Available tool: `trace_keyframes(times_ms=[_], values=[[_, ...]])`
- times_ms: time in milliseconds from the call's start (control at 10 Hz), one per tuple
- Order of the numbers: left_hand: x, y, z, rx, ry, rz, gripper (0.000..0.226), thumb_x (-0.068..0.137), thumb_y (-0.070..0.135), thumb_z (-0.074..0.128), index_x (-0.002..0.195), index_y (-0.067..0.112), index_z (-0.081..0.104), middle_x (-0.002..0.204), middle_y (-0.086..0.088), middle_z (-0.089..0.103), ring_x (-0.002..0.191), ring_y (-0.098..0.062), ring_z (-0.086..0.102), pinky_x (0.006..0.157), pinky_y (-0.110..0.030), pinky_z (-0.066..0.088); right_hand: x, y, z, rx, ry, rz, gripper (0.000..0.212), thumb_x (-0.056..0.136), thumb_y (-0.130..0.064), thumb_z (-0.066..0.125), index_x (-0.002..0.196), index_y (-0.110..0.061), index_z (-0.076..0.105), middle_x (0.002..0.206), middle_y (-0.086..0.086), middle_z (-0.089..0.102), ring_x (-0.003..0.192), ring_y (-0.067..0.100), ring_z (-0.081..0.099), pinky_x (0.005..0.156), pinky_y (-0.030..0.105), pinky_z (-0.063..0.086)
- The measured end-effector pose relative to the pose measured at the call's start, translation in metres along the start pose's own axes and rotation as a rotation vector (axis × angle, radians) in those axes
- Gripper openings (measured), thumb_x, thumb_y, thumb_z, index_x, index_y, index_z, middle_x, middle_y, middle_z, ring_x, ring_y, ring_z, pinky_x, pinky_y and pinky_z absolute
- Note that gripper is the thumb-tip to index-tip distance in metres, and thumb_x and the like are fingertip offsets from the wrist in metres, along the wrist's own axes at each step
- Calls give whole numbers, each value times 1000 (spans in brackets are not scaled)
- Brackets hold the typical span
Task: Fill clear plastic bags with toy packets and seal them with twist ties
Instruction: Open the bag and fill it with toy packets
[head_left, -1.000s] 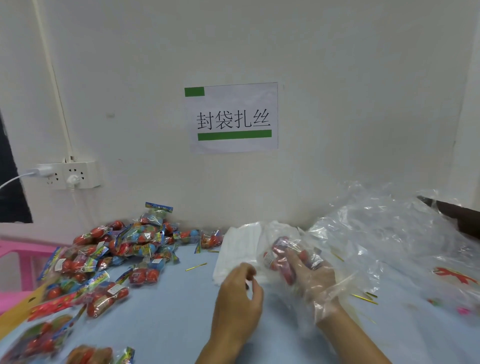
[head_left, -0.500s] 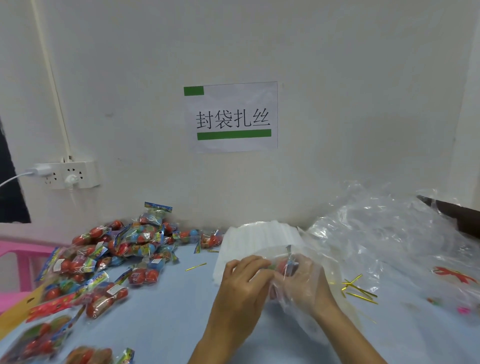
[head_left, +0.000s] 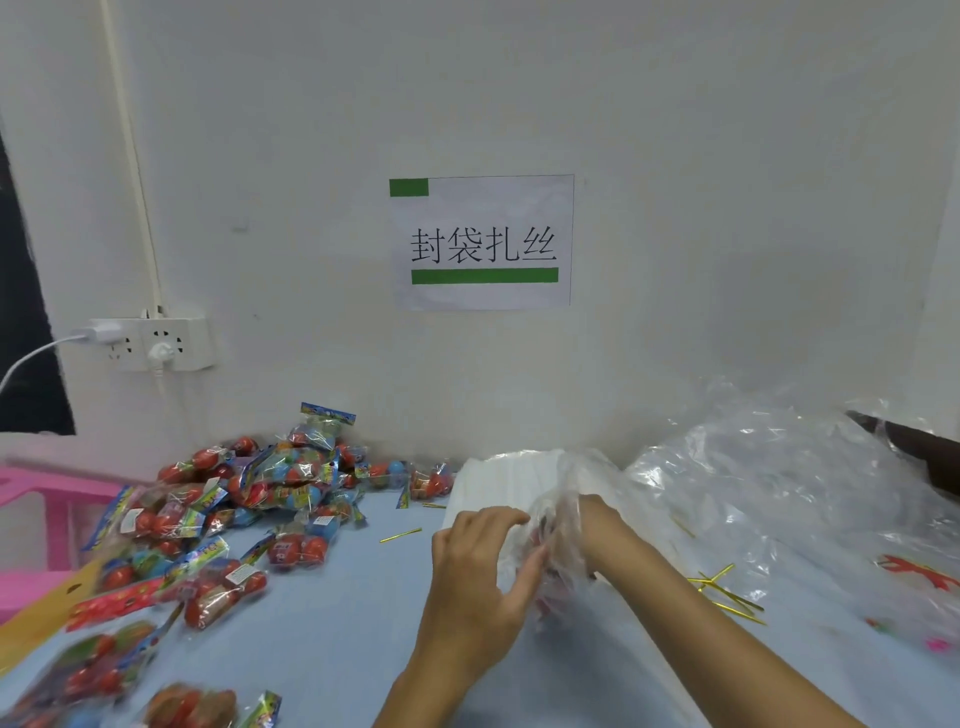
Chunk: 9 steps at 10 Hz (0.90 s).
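A clear plastic bag (head_left: 558, 499) with a red toy packet inside sits between my hands above the blue table (head_left: 332, 639). My left hand (head_left: 478, 582) grips the bag's near side, fingers curled on the plastic. My right hand (head_left: 597, 525) is mostly wrapped in the bag's film and holds it from the right; its fingers are hidden. A pile of red and blue toy packets (head_left: 260, 493) lies to the left. Gold twist ties (head_left: 727, 597) lie to the right, and one tie (head_left: 400, 535) lies alone near the pile.
A stack of flat clear bags (head_left: 493, 478) lies behind my hands by the wall. A large crumpled plastic sheet (head_left: 779, 483) covers the right side. A pink stool (head_left: 47, 509) stands at the left edge, under a wall socket (head_left: 150, 343).
My right hand has turned and drawn the bag in around the packet. My left hand closed in from the left and took hold of the bag.
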<state>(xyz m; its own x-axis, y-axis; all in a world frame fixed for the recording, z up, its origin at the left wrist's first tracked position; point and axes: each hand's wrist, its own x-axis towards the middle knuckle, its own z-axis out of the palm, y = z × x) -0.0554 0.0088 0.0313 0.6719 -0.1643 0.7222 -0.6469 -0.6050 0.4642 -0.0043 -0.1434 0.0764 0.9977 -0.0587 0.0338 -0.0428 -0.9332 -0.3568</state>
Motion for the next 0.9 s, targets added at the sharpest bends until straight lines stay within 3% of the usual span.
trace_keyframes(times_ms=[100,200,300,400,500,600,700,800,900], values=[[3,-3,1,-10,32,10,13,92,33,56,93,27,68,93,31,54,95,4,47,84,-24,31,7,-14,-7,-236,-149,8,24,90,-13,67,113,-8,62,79,0,41,86,18,47,80,28,41],[5,-3,0,-96,141,-24,11,91,22,58,85,24,68,81,33,56,87,1,51,79,-30,41,11,-24,-12,-262,-245,21,38,96,-24,62,129,-7,55,82,4,40,97,21,44,99,31,42],[8,-4,-3,-184,306,-96,11,91,16,64,83,22,69,80,28,60,83,-2,55,76,-31,47,8,-28,-10,-248,-172,-12,31,101,-26,51,124,-5,56,107,13,56,104,30,54,95,36,44],[9,-5,-5,-203,341,-136,19,90,4,69,84,22,69,80,23,62,82,-6,57,76,-26,46,5,-32,-13,-193,-71,22,32,102,-10,43,132,-2,54,131,20,58,122,36,56,97,40,46],[9,-5,-7,-213,345,-155,22,90,3,68,83,24,68,78,22,63,80,-8,57,74,-23,46,5,-41,-21,-231,-111,17,27,102,-12,44,121,0,60,123,18,62,120,34,58,94,38,46],[10,-8,-9,-187,355,-168,19,91,5,68,84,23,69,79,21,62,80,-10,58,73,-24,47,12,-50,-28,-337,-261,89,29,98,-20,56,73,-7,53,79,6,52,82,22,57,85,30,43],[10,-7,-10,-169,355,-160,16,91,7,68,86,21,70,81,22,62,81,-11,59,72,-25,48,6,-58,-39,-470,-256,4,37,95,-14,59,62,-11,43,70,5,42,84,25,48,90,34,45],[10,-6,-10,-154,367,-154,13,91,7,68,87,18,70,80,18,63,80,-11,58,71,-24,48,-3,-60,-47,-513,-251,-37,28,85,-7,60,63,-9,45,65,6,46,68,23,51,79,34,48],[11,-7,-11,-161,391,-173,13,92,7,67,87,18,70,80,10,65,79,-9,58,69,-16,46,-9,-59,-60,-378,-176,-72,21,83,-17,61,63,-13,55,61,-1,60,55,15,57,66,25,53]])
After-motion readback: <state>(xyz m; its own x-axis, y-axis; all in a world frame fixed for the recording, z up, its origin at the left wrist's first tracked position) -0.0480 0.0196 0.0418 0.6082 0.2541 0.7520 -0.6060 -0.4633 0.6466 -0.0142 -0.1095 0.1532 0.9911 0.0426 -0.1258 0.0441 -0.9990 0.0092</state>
